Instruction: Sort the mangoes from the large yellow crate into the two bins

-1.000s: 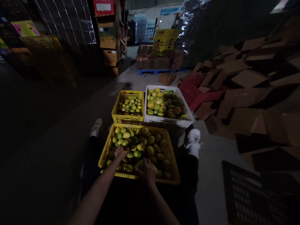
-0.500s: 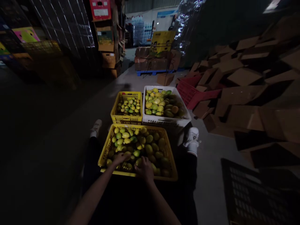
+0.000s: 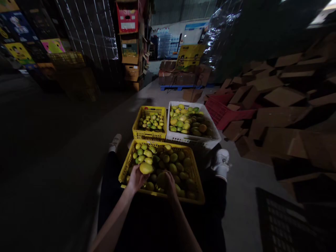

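A yellow lemon [image 3: 146,168] is gripped in my left hand [image 3: 137,179], raised a little over the near yellow crate [image 3: 197,182]. My right hand [image 3: 170,184] is closed around a darker, shaded lemon [image 3: 162,179] above the same crate. Yellow and green lemons fill this crate, brighter at its far left and in shadow on the right. Beyond it stand a smaller yellow crate [image 3: 149,134] with small yellow-green lemons and a white crate [image 3: 189,138] of larger ones. One orange-coloured fruit [image 3: 202,128] lies in the white crate.
My shoes [image 3: 222,161] flank the crates. On the right are a red crate [image 3: 223,112], a heap of cardboard boxes [image 3: 286,133] and a dark crate [image 3: 278,217]. Stacked cartons [image 3: 128,49] and a loaded blue pallet [image 3: 178,87] stand further back.
Both hands were down among the lemons; now each is lifted with a lemon in it, the left one tilted up into the light. The view has shifted slightly left.
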Demonstrator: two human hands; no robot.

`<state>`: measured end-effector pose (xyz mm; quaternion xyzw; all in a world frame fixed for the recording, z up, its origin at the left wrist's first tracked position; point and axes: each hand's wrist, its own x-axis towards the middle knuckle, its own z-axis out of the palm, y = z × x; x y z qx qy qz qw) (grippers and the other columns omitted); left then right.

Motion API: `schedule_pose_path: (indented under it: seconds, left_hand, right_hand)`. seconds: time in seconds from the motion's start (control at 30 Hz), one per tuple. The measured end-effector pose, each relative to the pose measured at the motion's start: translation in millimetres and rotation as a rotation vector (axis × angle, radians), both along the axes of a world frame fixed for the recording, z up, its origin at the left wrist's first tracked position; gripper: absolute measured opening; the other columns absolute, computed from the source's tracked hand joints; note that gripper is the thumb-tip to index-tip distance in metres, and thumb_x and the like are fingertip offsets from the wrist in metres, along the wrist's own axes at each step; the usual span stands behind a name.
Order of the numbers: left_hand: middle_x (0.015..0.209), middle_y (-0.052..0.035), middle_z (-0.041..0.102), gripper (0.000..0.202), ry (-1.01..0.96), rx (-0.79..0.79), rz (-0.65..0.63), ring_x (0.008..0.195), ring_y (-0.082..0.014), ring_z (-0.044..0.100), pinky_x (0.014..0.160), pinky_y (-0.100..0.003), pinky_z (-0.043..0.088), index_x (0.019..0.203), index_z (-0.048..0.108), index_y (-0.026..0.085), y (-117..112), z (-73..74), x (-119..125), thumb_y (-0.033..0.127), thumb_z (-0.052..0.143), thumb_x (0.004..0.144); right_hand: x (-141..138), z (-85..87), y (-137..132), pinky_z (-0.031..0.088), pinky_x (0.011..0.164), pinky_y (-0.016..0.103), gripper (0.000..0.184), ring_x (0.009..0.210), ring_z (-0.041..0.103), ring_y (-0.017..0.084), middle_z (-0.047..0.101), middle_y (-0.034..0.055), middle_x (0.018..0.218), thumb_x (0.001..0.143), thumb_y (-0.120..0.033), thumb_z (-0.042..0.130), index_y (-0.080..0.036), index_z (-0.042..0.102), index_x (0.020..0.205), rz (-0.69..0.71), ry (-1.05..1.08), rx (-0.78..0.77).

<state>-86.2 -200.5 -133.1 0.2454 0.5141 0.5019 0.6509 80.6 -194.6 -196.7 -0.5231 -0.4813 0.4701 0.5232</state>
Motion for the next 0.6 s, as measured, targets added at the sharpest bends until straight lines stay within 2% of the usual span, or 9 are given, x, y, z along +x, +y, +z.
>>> schedule_pose_path:
  seconds: [0.1,0.2,0.3,0.4,0.5,0.6]
  left_hand:
    - [0.114,-0.0107,0.062,0.051,-0.038,0.119,0.078,0.098,-0.0206,0.061,0.077,-0.031,0.052,0.110,0.050,0.018,-1.3,12.4,22.2,0.056,0.042,0.078]
    - [0.107,-0.0080,0.063,0.047,0.084,0.235,0.139,0.097,-0.0200,0.061,0.081,-0.031,0.050,0.108,0.049,0.020,-9.0,15.8,29.8,0.056,0.046,0.078]
    - [0.097,-0.0057,0.064,0.040,0.226,0.334,0.050,0.094,-0.0196,0.060,0.085,-0.030,0.048,0.097,0.055,0.019,-20.4,15.5,23.6,0.053,0.055,0.076]
    - [0.096,-0.0070,0.064,0.043,0.266,0.382,-0.064,0.096,-0.0213,0.059,0.085,-0.030,0.047,0.097,0.059,0.016,-29.3,14.1,16.7,0.051,0.063,0.072]
    - [0.111,-0.0102,0.058,0.052,0.342,0.421,-0.037,0.105,-0.0238,0.056,0.088,-0.032,0.047,0.103,0.062,0.017,-32.9,14.9,13.7,0.047,0.073,0.064]
    - [0.119,-0.0110,0.052,0.059,0.402,0.474,-0.011,0.108,-0.0245,0.055,0.086,-0.032,0.049,0.110,0.061,0.019,-33.7,22.5,11.1,0.043,0.078,0.059]
  right_hand:
    - [-13.4,15.4,-6.0,0.053,0.058,0.029,0.042,0.070,0.061,0.018,0.062,0.0023,0.081,0.073,-0.059,0.057,-0.022,0.052,0.093,0.003,0.046,-0.021]
    - [-17.8,29.4,-12.0,0.055,0.066,0.030,0.050,0.078,0.061,0.018,0.060,0.0013,0.088,0.061,-0.052,0.072,-0.025,0.046,0.094,-0.008,0.100,0.017]
    - [-13.0,43.0,-14.7,0.056,0.067,0.030,0.060,0.081,0.061,0.019,0.059,0.0016,0.092,0.055,-0.047,0.079,-0.025,0.041,0.097,-0.013,0.120,0.054]
    - [-4.0,57.5,-14.6,0.055,0.070,0.030,0.063,0.082,0.060,0.018,0.057,0.0013,0.093,0.053,-0.044,0.081,-0.024,0.041,0.098,-0.017,0.064,0.120]
    - [4.7,74.8,-14.9,0.054,0.076,0.033,0.057,0.086,0.060,0.019,0.057,0.0021,0.094,0.054,-0.040,0.081,-0.022,0.047,0.096,0.010,-0.005,0.192]
    - [10.7,92.8,-17.6,0.053,0.083,0.036,0.052,0.095,0.061,0.022,0.061,0.0049,0.100,0.059,-0.037,0.079,-0.021,0.053,0.101,0.076,-0.010,0.218]
